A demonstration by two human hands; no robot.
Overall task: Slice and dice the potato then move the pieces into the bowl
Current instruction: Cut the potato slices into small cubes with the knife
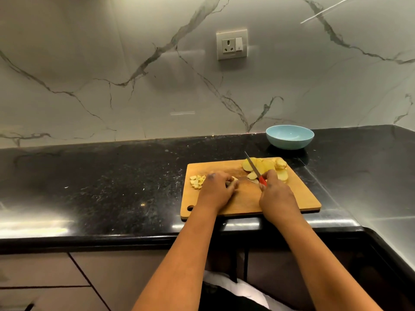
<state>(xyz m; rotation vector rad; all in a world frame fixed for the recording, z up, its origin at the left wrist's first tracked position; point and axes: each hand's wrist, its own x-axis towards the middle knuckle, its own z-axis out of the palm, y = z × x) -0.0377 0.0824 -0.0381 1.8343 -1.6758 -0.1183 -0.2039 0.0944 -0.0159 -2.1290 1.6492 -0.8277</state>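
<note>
I'm curling my left hand (219, 186) over a potato piece (234, 179), steadying it; right hand (275, 193) is gripping the red-handled knife (256, 170), blade angled up-frame.

Your work surface was a black speckled stone countertop (101, 187), glossy, with glare streaks along its near edge. Landmark: the wooden cutting board (247, 198). It lay flat on the counter, its near edge close to the counter's front edge, its hanging hole at the near-left corner. Beyond the board's far-right corner, apart from it, you had a light blue bowl (289, 136) standing upright on the counter near the marble wall. Right of the board the counter turned a corner toward you. Left of the board it showed only pale flecks.
</note>
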